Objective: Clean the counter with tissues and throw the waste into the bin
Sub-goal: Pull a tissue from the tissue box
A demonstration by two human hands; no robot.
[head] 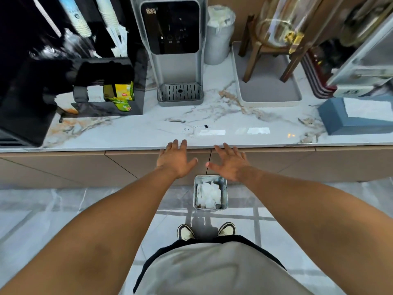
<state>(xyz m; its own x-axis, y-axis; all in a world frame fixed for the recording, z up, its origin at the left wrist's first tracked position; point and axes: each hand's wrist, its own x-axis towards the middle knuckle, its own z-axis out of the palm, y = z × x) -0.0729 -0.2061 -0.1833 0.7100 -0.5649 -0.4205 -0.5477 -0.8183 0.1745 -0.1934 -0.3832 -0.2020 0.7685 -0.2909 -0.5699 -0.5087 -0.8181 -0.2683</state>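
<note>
from the head camera, both hands reach forward with bare arms over the near edge of the marble table [131, 133]. the left hand [175, 159] is spread flat, palm down, holding nothing, its fingertips just over the table's edge. the right hand [230, 163] is likewise spread and empty, just right of the left, its fingers at the same edge. on the table just beyond the hands lies a scatter of small dark crumbs [201, 127]. a blue tissue box [340, 119] with white tissue showing on top sits at the far right of the table. on the floor below the hands, close against the cabinet front, stands a small square metal bin [224, 194] with crumpled white tissues [208, 195] inside. farther back on the table a grey water dispenser [176, 50] stands in the middle, a black organiser with yellow tea packets [122, 93] to its left, and a grey tray [268, 90] bearing a wooden stand to its right. the person's shoes [186, 232] show on the floor near the bin.
</note>
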